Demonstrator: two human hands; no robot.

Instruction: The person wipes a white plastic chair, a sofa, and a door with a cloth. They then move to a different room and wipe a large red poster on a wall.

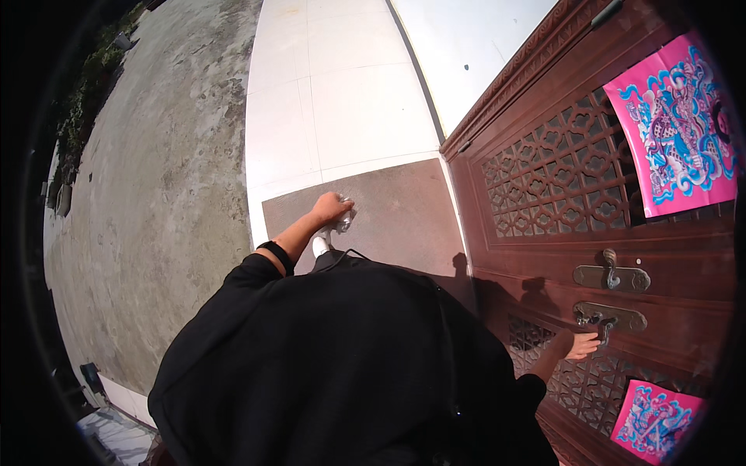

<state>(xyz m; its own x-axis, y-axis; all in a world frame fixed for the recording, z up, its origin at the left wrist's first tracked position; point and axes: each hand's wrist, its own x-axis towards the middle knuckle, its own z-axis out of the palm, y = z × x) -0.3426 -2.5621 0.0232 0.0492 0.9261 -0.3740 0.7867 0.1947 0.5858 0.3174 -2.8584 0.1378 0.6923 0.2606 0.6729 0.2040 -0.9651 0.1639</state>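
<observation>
My left hand [330,206] is closed around a crumpled, shiny, translucent wrapper [345,221], perhaps a plastic bag, above the brown mat. My right hand [581,346] reaches out to the red-brown wooden door [524,262]. Its fingers are extended, with the tips at the lower metal lever handle [605,333]; whether they touch it is hard to tell. What looks like a bunch of keys [587,318] hangs at the lock on the same metal plate [626,318]. A second lever handle [610,269] sits on the neighbouring door leaf.
Pink printed posters [679,131] [658,420] hang over the carved lattice panels [553,175]. A brown mat [396,198] lies on pale tiles [344,105] beside a white wall [472,46]. Stained concrete [169,175] stretches along the left. A white shoe [320,246] shows below me.
</observation>
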